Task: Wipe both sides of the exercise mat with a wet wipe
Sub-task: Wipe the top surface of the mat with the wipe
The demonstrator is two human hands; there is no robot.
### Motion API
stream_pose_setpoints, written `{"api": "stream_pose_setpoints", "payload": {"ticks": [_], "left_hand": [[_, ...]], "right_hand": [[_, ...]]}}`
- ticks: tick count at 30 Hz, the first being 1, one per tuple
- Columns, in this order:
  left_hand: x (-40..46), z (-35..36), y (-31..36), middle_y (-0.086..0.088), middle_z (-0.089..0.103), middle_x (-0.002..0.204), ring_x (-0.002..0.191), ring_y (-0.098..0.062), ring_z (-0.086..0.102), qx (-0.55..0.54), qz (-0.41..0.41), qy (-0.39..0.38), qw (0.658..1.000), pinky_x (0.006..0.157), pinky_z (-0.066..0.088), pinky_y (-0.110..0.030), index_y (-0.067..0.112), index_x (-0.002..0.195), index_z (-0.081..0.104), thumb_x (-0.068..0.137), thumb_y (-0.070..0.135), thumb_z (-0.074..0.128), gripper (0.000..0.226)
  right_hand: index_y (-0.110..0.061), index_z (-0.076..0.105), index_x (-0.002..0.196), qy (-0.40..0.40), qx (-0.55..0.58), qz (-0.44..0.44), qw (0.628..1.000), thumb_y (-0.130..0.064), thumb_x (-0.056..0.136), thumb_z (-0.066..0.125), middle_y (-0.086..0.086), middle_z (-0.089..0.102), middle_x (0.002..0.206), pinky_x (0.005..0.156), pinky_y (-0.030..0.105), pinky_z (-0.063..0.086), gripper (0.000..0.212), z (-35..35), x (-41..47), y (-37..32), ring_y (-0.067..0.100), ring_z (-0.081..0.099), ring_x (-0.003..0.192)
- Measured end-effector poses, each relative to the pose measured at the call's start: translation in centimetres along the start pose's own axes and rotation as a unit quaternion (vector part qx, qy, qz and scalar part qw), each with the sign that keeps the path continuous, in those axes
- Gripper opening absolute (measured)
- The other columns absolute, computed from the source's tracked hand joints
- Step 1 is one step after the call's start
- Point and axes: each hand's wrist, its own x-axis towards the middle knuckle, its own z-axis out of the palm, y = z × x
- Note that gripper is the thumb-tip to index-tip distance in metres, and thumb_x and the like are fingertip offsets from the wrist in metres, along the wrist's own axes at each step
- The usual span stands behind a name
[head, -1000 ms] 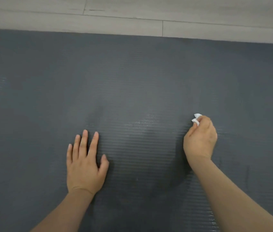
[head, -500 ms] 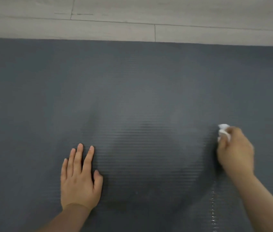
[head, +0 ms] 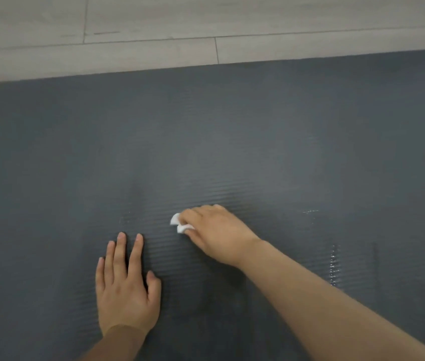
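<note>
While left hand [head: 125, 290] lies flat on mat [head: 232, 142], right hand [head: 215, 234] pinches wipe [head: 179, 222].

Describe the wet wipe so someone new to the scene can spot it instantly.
Start from the dark grey ribbed mat that covers most of the floor. Near its middle, the right hand presses down; the wet wipe is the small crumpled wad poking out from under its fingers. It is the only white thing on the mat.
</note>
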Motion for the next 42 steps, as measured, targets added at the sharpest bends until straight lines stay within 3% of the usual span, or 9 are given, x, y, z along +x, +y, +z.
{"api": "stream_pose_setpoints", "payload": {"ticks": [4,10,16,21,29,33,36,39,42], "left_hand": [[-0.2,0.1,0.1,-0.013,0.029,0.160,0.147,-0.031,0.024,0.007,0.007,-0.002,1.000,0.124,0.006,-0.040,0.016,0.151,0.039,0.083,0.034,0.035,0.070],[0.0,0.4,0.0,-0.013,0.030,0.159,0.147,-0.030,0.025,0.012,0.008,0.002,1.000,0.123,0.004,-0.038,0.017,0.151,0.039,0.083,0.034,0.035,0.070],[0.0,0.6,-0.4,-0.012,0.029,0.160,0.149,-0.028,0.022,0.012,0.014,0.005,1.000,0.123,0.005,-0.039,0.018,0.152,0.036,0.084,0.035,0.033,0.070],[0.0,0.6,-0.3,-0.013,0.030,0.159,0.148,-0.030,0.023,0.010,0.023,0.006,1.000,0.122,0.006,-0.040,0.017,0.151,0.036,0.083,0.035,0.035,0.070],[-0.1,0.8,-0.4,-0.012,0.029,0.160,0.148,-0.029,0.022,0.011,0.015,0.005,1.000,0.122,0.006,-0.044,0.020,0.151,0.034,0.083,0.035,0.034,0.070],[0.0,0.5,-0.2,-0.013,0.030,0.159,0.148,-0.030,0.023,0.015,0.014,-0.001,1.000,0.121,0.007,-0.044,0.019,0.150,0.035,0.083,0.035,0.035,0.069],[0.0,0.5,-0.3,-0.014,0.030,0.159,0.148,-0.029,0.022,0.018,0.015,-0.006,1.000,0.121,0.005,-0.042,0.019,0.151,0.035,0.083,0.035,0.035,0.070],[-0.1,0.4,-0.4,-0.014,0.030,0.158,0.147,-0.030,0.023,0.015,0.017,-0.006,1.000,0.121,0.005,-0.042,0.018,0.150,0.036,0.082,0.035,0.036,0.070],[-0.2,0.3,-0.4,-0.013,0.029,0.159,0.148,-0.030,0.023,0.005,0.022,-0.006,1.000,0.122,0.007,-0.044,0.019,0.151,0.034,0.083,0.036,0.037,0.070]], "right_hand": [[-0.018,0.066,0.112,0.126,-0.084,0.184,0.971,-0.018,0.089,0.048,0.008,0.069,0.110,0.088,0.039,0.049,0.029,-5.7,-4.7,8.7,0.032,0.065,0.099],[-0.006,0.052,0.112,0.361,-0.021,0.569,0.739,-0.019,0.098,0.042,0.024,0.062,0.112,0.081,0.044,0.041,0.023,-7.9,-9.6,14.4,0.044,0.055,0.101],[-0.019,0.060,0.118,0.161,-0.054,0.119,0.978,-0.023,0.094,0.045,0.001,0.068,0.110,0.088,0.034,0.042,0.029,3.2,4.6,-2.4,0.026,0.062,0.101],[-0.018,0.063,0.115,0.125,-0.088,0.008,0.988,-0.015,0.081,0.063,0.004,0.070,0.097,0.076,0.036,0.047,0.034,0.3,3.4,0.7,0.030,0.065,0.087],[-0.002,0.049,0.119,0.371,-0.053,0.624,0.686,-0.022,0.098,0.040,0.028,0.058,0.120,0.093,0.045,0.041,0.030,-9.6,-7.8,15.7,0.046,0.053,0.113],[-0.010,0.064,0.110,0.375,-0.105,0.381,0.838,-0.016,0.093,0.046,0.011,0.068,0.112,0.086,0.038,0.045,0.025,-2.7,3.5,8.0,0.034,0.063,0.101],[-0.018,0.064,0.114,0.138,-0.112,0.057,0.982,-0.021,0.092,0.047,0.001,0.067,0.109,0.087,0.036,0.041,0.028,2.8,9.7,-1.4,0.024,0.062,0.099],[-0.022,0.059,0.120,0.066,-0.078,-0.038,0.994,-0.021,0.090,0.053,-0.002,0.068,0.108,0.086,0.033,0.039,0.031,1.2,9.7,-2.2,0.021,0.062,0.100],[-0.022,0.063,0.117,0.178,-0.131,0.155,0.963,-0.024,0.085,0.049,0.002,0.069,0.113,0.089,0.034,0.046,0.035,-3.5,5.1,6.3,0.027,0.065,0.103]]}}
